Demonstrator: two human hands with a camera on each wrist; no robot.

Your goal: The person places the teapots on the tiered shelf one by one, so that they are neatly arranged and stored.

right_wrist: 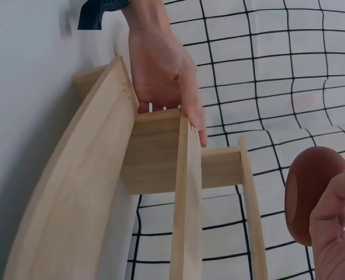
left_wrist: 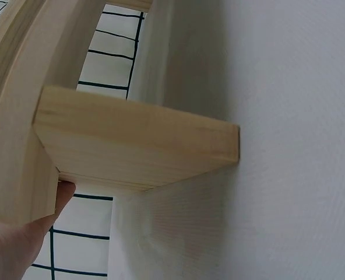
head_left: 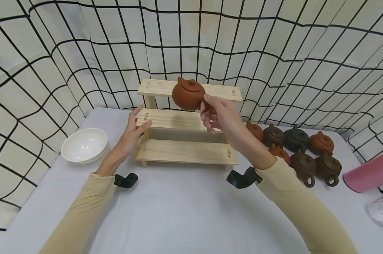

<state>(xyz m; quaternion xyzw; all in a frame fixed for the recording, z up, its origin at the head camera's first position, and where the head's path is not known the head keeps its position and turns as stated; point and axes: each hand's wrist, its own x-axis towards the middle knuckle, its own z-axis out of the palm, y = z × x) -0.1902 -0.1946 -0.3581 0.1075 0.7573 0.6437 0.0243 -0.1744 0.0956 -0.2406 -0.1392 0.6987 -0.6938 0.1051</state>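
Observation:
A reddish-brown clay teapot (head_left: 188,94) is held up in the air in front of the top tier of a three-tier wooden shelf (head_left: 185,151). My right hand (head_left: 222,114) pinches it at its handle side, and the fingers cover most of the handle. In the right wrist view the teapot (right_wrist: 306,195) shows its rounded underside beside my fingers. My left hand (head_left: 129,135) grips the left end of the middle tier, with the thumb over the board. The left wrist view shows part of that hand (left_wrist: 21,245) behind a wooden leg (left_wrist: 137,134).
Several red, brown and dark green teapots (head_left: 300,164) stand together on the right of the white-covered table (head_left: 185,211). A white bowl (head_left: 84,145) sits at the left. At far right are a pink cylinder (head_left: 370,171) and a clear glass object (head_left: 382,211). Black netting (head_left: 197,46) surrounds the table.

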